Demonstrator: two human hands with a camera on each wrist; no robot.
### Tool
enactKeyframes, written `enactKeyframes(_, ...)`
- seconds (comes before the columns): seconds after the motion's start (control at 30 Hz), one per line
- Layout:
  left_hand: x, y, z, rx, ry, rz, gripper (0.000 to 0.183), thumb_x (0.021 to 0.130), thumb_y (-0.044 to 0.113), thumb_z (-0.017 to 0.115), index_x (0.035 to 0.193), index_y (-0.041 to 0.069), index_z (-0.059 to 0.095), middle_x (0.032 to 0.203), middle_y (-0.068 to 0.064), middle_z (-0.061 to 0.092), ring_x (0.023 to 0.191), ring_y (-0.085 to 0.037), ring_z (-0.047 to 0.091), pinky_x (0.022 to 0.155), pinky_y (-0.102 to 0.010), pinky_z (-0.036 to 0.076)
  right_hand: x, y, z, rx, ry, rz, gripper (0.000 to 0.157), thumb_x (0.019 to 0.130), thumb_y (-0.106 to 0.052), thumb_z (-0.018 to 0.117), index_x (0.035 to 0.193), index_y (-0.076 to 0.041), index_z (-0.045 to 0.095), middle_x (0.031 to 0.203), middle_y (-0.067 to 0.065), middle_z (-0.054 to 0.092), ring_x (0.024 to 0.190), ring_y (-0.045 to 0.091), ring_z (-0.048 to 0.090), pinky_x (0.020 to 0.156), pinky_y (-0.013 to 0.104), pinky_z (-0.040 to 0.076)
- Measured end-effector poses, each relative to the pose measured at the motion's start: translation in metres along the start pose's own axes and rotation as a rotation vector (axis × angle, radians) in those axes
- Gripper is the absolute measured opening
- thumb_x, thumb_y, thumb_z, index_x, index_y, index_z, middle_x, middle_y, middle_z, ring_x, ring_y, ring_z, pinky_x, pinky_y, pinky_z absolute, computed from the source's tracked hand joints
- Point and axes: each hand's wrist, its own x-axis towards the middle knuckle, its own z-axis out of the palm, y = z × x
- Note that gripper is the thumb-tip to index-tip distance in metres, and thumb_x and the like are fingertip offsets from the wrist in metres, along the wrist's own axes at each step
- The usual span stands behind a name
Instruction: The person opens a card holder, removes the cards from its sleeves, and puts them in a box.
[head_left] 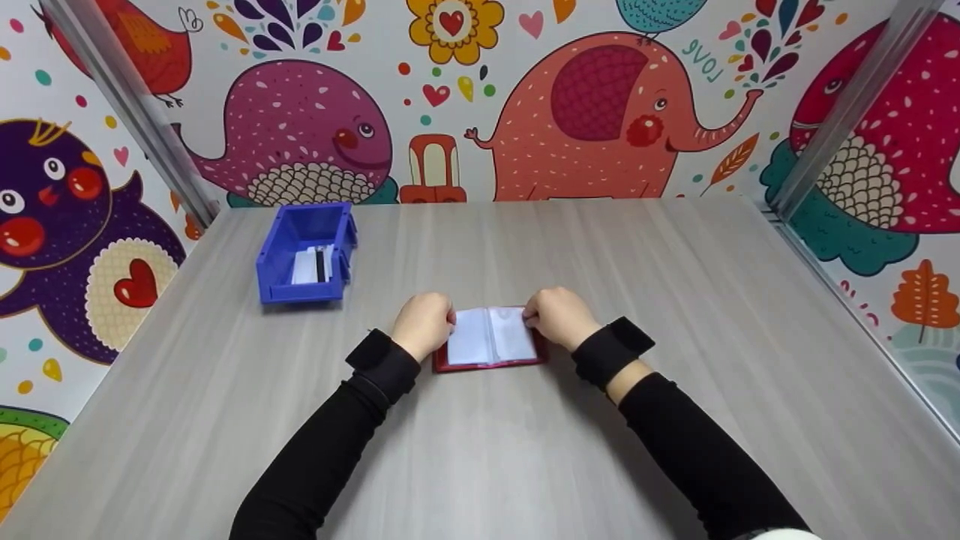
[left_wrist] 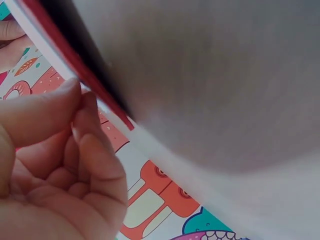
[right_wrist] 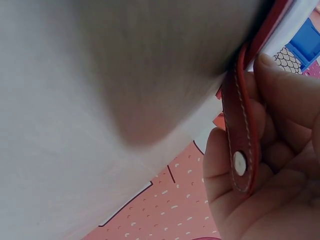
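Observation:
A red card holder (head_left: 491, 337) lies spread open on the table, its clear sleeves facing up. My left hand (head_left: 424, 322) pinches its left edge between thumb and curled fingers. At the opposite edge, my right hand (head_left: 561, 316) grips it in the same way. The right wrist view shows a stitched red strap (right_wrist: 239, 115) with a metal snap (right_wrist: 240, 163) hanging across that hand's fingers. In the left wrist view the thumb tip of the left hand (left_wrist: 60, 150) meets the fingers right at the edge of the sleeves.
A blue plastic bin (head_left: 300, 292) stands at the back left of the wood-grain table (head_left: 480, 450). White cards (head_left: 306, 266), one with a dark stripe, lie inside it. Cartoon-printed panels (head_left: 442, 97) wall the table at the back and sides.

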Motion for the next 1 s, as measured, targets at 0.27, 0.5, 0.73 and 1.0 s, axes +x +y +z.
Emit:
enactKeyframes(0.27,-0.0007,0.0012,-0.0007,0.004,0.009,0.011,0.010,0.075,-0.004,0.073,0.069,0.003,0.070,0.071,-0.009,0.067,0.073,-0.032,0.064,0.072,-0.042,0.051,-0.0005,-0.0019,-0.0019,0.019,-0.018,0.013,0.006,0.081,0.000,0.077,0.084,-0.005,0.079,0.088,0.009,0.074,0.084,0.028,0.069,0.077,0.042,0.054)
enactKeyframes(0.5,-0.0004,0.0009,0.0004,-0.010,0.003,-0.003,0.010,0.075,-0.004,0.072,0.070,0.004,0.070,0.072,-0.009,0.067,0.073,-0.033,0.065,0.072,-0.043,0.052,0.0000,-0.0013,-0.0018,0.018,-0.009,0.002,0.007,0.081,0.001,0.077,0.083,-0.005,0.079,0.088,0.009,0.074,0.083,0.028,0.069,0.077,0.042,0.054)
enactKeyframes(0.73,0.0008,0.0001,0.0018,-0.007,0.005,-0.006,0.012,0.075,-0.005,0.071,0.068,0.004,0.069,0.070,-0.008,0.067,0.071,-0.031,0.064,0.070,-0.041,0.051,0.0005,-0.0010,-0.0019,0.021,-0.010,0.005,0.005,0.082,-0.001,0.077,0.085,-0.004,0.079,0.089,0.010,0.074,0.085,0.029,0.070,0.079,0.042,0.054)
enactKeyframes(1.0,0.0010,0.0002,0.0025,-0.002,-0.006,-0.012,0.011,0.076,-0.004,0.071,0.069,0.003,0.070,0.072,-0.009,0.067,0.073,-0.031,0.064,0.072,-0.041,0.051,0.0017,-0.0005,-0.0023,0.013,-0.016,0.010,0.005,0.084,-0.002,0.076,0.087,-0.002,0.079,0.091,0.010,0.074,0.087,0.029,0.070,0.080,0.042,0.054)
